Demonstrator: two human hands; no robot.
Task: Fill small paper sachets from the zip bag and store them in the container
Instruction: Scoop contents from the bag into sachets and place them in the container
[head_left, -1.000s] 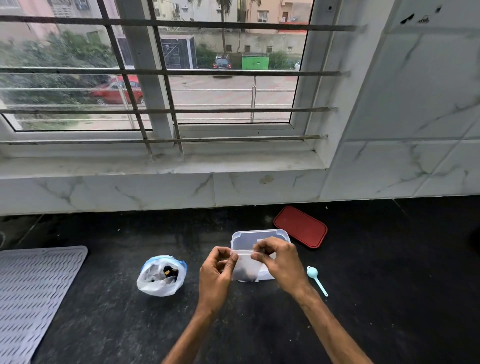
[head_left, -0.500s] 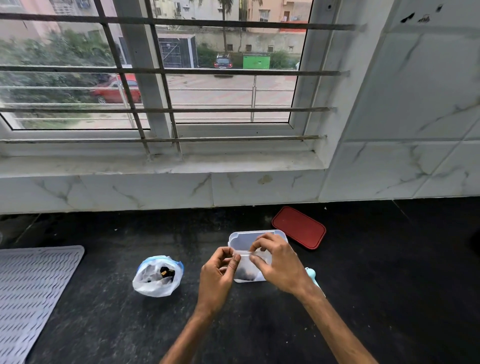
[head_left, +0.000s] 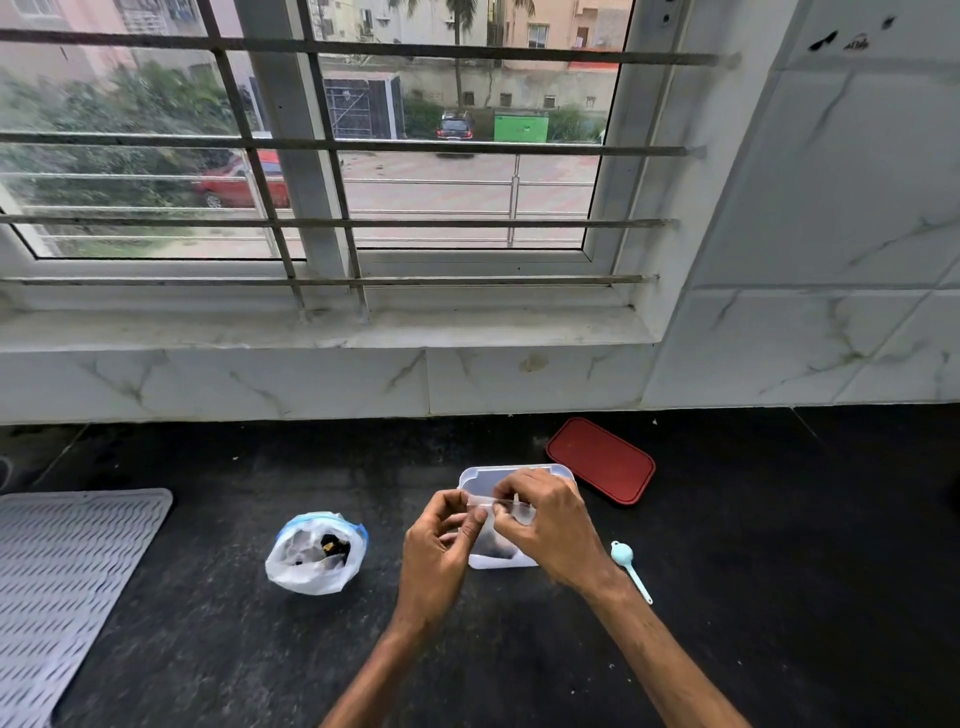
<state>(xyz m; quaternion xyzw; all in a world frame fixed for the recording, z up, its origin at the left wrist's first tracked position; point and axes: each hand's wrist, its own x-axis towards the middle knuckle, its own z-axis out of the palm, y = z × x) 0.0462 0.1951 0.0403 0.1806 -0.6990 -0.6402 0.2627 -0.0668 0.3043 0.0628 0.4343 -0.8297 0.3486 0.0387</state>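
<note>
A small translucent sachet (head_left: 493, 545) with dark contents hangs in front of the clear plastic container (head_left: 480, 475) on the black counter. My left hand (head_left: 439, 553) pinches the sachet's top edge at its left end. My right hand (head_left: 550, 525) pinches the same top strip further right and hides part of the container. The white zip bag (head_left: 311, 556) with a blue rim stands open to the left, dark pieces showing inside.
A red lid (head_left: 600, 460) lies behind and right of the container. A light blue scoop (head_left: 628, 566) lies right of my right wrist. A grey ribbed mat (head_left: 57, 582) covers the counter's left end. The marble wall (head_left: 311, 384) rises behind.
Both hands have stayed on the sachet's top edge, fingers shifting along it. The sachet sits a little lower before the container. The view has shifted slightly.
</note>
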